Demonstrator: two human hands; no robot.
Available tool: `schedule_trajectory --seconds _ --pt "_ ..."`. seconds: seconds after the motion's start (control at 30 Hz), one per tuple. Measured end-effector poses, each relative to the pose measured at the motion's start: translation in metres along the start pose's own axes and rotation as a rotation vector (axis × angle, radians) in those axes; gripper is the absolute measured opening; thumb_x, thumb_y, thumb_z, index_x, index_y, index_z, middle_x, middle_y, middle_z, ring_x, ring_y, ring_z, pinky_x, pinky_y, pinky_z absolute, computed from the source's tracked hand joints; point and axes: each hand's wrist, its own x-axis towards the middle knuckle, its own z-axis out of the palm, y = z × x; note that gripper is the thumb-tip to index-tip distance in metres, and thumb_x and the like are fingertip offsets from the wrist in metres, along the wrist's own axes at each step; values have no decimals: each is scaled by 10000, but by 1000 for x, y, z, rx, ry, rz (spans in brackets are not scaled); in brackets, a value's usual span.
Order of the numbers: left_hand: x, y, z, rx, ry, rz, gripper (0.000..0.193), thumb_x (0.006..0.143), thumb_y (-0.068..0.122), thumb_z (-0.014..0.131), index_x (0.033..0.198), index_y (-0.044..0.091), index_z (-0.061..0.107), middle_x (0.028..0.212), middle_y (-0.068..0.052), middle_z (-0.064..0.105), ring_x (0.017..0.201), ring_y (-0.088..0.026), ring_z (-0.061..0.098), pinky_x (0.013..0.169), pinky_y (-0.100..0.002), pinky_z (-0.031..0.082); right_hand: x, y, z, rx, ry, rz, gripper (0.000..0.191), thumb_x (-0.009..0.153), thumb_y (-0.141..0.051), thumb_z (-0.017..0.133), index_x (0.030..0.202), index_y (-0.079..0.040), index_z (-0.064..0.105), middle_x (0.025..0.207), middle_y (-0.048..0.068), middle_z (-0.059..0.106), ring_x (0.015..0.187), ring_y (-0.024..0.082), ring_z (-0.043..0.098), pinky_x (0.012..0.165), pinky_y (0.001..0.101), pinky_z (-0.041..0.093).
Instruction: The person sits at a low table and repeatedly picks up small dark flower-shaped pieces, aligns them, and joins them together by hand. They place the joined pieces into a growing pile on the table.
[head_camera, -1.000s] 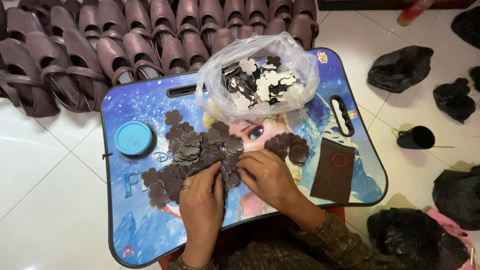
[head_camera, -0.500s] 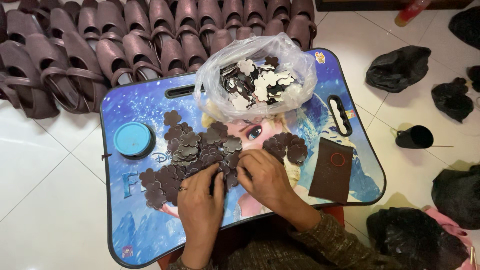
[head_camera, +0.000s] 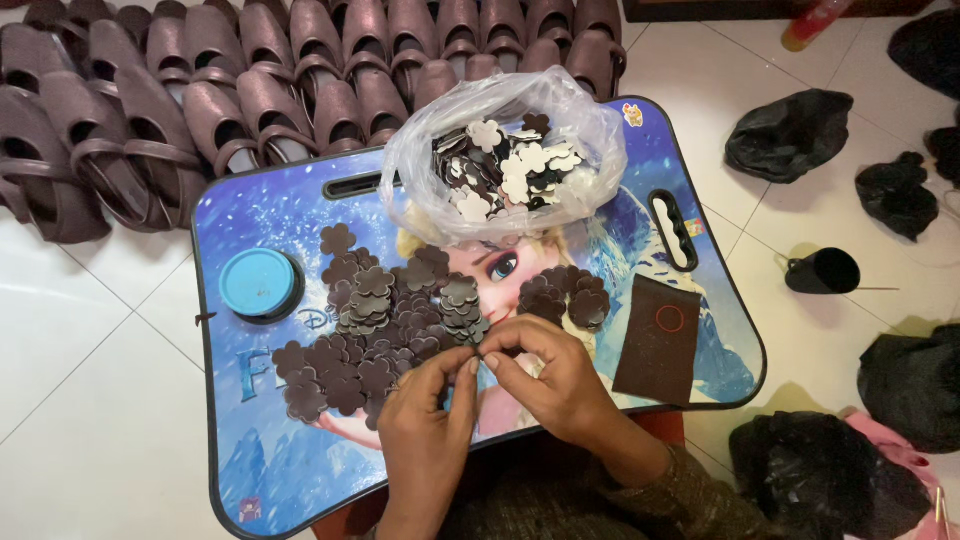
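Where hands (head_camera: 490, 385) pinch together, flower cutouts (head_camera: 385, 320) lie just beyond.

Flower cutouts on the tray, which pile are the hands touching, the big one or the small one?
The big pile, spread left of centre. Both the left hand and right hand pinch at its near edge; the small pile sits apart.

Matt brown flower cutouts (head_camera: 375, 325) lie on a glossy printed plastic lap tray (head_camera: 270, 215) beside a crinkled clear plastic bag (head_camera: 420, 170).

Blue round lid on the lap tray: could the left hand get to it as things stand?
Probably yes. The blue lid sits uncovered up-left of the left hand, with only flat brown flower cutouts between them.
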Motion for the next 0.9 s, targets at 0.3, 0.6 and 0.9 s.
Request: schedule_trajectory --seconds 0.3,0.6,0.9 --pt "-1 9 -9 264 -33 270 169 844 66 765 1007 75 725 922 -57 748 820 -253 705 688 -376 524 0 -12 -2 -187 2 -60 111 880 -68 735 967 -12 696 944 105 709 836 210 711 730 303 567" --pt "0 8 -7 210 -55 268 156 855 81 759 1007 71 727 932 -60 748 853 -252 702 734 -374 529 -2 -12 -3 -175 -40 -71 97 897 -35 687 974 -13 632 933 100 651 816 218 662 712 324 537" --pt "3 8 -6 -30 -136 -95 153 855 140 759 984 63 784 818 -81 762 733 -200 704 685 -334 542 -6 -17 0 -227 14 -109 114 898 -27 673 994 -6 616 984 117 646 818 226 671 693 327 549"
